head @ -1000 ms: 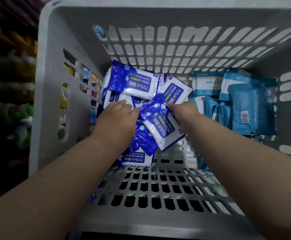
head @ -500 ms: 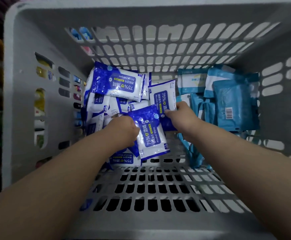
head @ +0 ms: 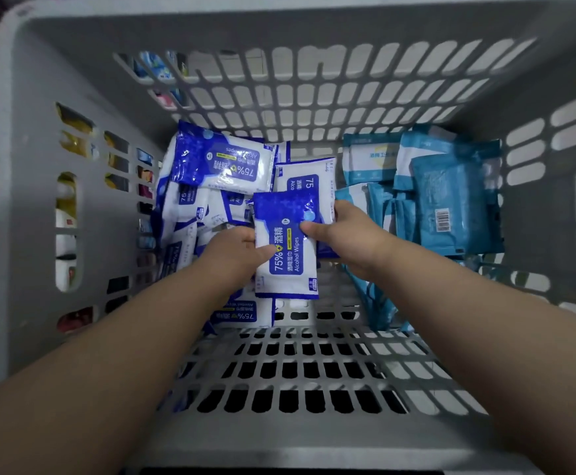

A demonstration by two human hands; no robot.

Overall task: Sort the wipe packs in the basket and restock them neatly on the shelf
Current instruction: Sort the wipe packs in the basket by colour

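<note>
Both hands, left hand (head: 237, 250) and right hand (head: 346, 234), pinch one blue-and-white plastic wipe pack (head: 288, 265); the grey slotted plastic basket (head: 279, 25) looks roughly sorted, with restocking seemingly not yet begun.

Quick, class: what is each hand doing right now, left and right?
Left hand: grips the left edge of the blue alcohol wipes pack.
Right hand: grips the same pack's right edge, thumb on top.

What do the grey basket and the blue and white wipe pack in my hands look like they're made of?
The basket looks like rigid moulded plastic, matte grey: one-piece slotted walls and a rounded rim. The wipe pack looks like thin, soft plastic film, glossy and printed: light glints on its blue top and it wrinkles there.
</note>
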